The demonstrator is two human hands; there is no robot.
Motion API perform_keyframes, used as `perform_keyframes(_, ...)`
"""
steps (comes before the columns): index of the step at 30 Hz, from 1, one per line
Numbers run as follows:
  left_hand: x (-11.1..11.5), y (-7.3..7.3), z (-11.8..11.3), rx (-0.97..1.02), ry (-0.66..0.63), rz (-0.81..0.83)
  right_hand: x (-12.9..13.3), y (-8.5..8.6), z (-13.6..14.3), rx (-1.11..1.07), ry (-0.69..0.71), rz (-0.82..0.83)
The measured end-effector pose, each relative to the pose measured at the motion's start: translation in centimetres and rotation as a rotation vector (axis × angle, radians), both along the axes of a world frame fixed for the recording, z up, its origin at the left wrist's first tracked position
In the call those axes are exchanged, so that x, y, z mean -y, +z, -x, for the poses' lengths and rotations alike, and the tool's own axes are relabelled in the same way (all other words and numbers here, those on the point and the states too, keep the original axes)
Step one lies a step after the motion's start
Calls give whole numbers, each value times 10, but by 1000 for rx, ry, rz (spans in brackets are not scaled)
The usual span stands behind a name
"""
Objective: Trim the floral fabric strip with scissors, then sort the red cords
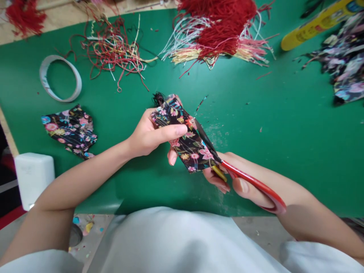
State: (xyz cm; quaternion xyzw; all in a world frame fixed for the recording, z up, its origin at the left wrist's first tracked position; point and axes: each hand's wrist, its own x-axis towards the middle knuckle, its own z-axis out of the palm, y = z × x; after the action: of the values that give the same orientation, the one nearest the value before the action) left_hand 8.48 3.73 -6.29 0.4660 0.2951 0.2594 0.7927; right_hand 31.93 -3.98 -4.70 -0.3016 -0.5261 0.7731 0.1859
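Observation:
My left hand [156, 134] grips a folded piece of black floral fabric [187, 142], thumb on top and fingers underneath. Dark frayed threads [158, 99] stick out at the fabric's upper left end. My right hand [227, 182] is closed on red-handled scissors [253, 182], whose dark blades lie along the fabric's right edge. Part of the blades is hidden by the cloth. A thin snipped strip [201, 102] lies on the green table just beyond the fabric. Further left rests another black floral fabric piece [72, 131], apart from my hand.
A white ring [42, 77], perhaps a tape roll, and a white box [34, 178] are at the left. Tangled cords [113, 51] and a red tassel bundle [222, 26] lie along the back of the green table [284, 125]. A yellow tube [307, 32] and more floral fabric [349, 72] occupy the right.

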Motion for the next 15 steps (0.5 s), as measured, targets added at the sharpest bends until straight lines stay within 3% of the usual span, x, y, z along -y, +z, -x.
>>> perform_keyframes(6,1,-4,2,-24,-37,-29,-5,5,0,-1,14,29)
perform_keyframes(15,-1,-1,0,26,-58,13,6,-5,-1,-27,-72,73)
